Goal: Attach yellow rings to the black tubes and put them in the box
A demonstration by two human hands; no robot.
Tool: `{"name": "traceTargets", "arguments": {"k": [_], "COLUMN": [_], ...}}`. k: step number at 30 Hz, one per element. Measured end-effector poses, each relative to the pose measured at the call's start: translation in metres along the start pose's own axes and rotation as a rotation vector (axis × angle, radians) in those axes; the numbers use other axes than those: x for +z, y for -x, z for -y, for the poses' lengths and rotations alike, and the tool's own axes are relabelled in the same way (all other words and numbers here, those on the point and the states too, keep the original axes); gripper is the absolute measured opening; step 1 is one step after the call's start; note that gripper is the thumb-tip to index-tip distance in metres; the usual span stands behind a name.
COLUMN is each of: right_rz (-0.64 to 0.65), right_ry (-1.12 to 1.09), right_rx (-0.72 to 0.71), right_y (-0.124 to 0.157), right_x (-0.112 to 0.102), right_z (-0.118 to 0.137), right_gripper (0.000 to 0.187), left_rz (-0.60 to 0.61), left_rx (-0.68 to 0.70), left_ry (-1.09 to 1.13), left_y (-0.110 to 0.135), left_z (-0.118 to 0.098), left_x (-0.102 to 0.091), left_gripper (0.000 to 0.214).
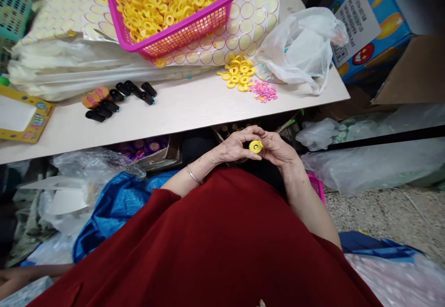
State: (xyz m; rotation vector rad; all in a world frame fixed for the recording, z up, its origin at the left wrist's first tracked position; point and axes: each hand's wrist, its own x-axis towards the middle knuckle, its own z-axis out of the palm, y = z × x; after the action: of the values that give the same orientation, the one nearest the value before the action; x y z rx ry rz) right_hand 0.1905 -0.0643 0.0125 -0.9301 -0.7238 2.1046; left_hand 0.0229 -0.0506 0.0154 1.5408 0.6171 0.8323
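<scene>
In front of my lap I hold a small round yellow plastic piece (256,146) with a dark ring mark in its middle. My left hand (236,146) is closed on it from the left, thumb below and fingers curled above. From the other side, my right hand (278,149) pinches its edge near a small tab. The fingertips overlap behind the piece, so its underside is hidden. Similar yellow ring pieces (239,71) lie heaped on the table beyond my hands, touching a little pile of pink bits (264,91).
A pink basket (181,31) of yellow pieces stands on dotted sheeting at the back. Black tubes (132,89) lie on the white table (187,105) to the left, near a yellow box (38,117). A plastic bag (299,47) and blue carton (375,28) are at right.
</scene>
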Motion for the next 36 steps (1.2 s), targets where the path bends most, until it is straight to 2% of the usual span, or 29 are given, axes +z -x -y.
{"name": "traceTargets", "arguments": {"k": [4,9,12,14,17,21,25,29,32,34,36], "right_rz": [-0.042,-0.106,-0.153,-0.208,-0.281,-0.161,-0.094,-0.130,-0.187,-0.225,-0.254], "right_ry": [0.097,0.159,0.152,0.125,0.091,0.144,0.157,0.158,0.151,0.171,0.305], "right_rx": [-0.030,-0.104,-0.195,-0.242,-0.260,-0.151,-0.103,-0.126,-0.171,-0.193,-0.211], "right_y": [0.009,0.016,0.018,0.017,0.015,0.012,0.013,0.012,0.008,0.002,-0.009], "right_x": [0.005,0.008,0.007,0.007,0.007,0.004,0.002,0.007,0.012,0.011,0.006], "right_z": [0.003,0.006,0.000,-0.007,-0.016,-0.019,-0.016,-0.019,-0.027,-0.031,-0.033], "right_gripper": [0.042,0.039,0.035,0.026,0.022,0.035,0.036,0.035,0.027,0.026,0.030], "left_rz": [0.014,0.027,0.025,0.021,0.041,0.067,0.055,0.051,0.020,0.003,-0.068], "left_rx": [0.023,0.038,0.051,0.035,0.013,0.029,0.072,0.129,0.096,0.073,0.096], "left_ry": [-0.051,-0.087,-0.094,-0.117,-0.168,-0.216,-0.226,-0.222,-0.275,-0.344,-0.424], "left_y": [-0.003,-0.009,-0.012,-0.013,-0.012,-0.007,-0.004,-0.003,-0.002,0.000,0.002], "left_z": [0.000,0.003,0.005,0.009,0.016,0.021,0.020,0.023,0.027,0.029,0.028], "left_x": [0.006,0.012,0.015,0.014,0.009,0.003,0.003,0.007,0.009,0.004,-0.013], "left_gripper": [0.035,0.046,0.049,0.051,0.051,0.052,0.051,0.046,0.050,0.055,0.059]}}
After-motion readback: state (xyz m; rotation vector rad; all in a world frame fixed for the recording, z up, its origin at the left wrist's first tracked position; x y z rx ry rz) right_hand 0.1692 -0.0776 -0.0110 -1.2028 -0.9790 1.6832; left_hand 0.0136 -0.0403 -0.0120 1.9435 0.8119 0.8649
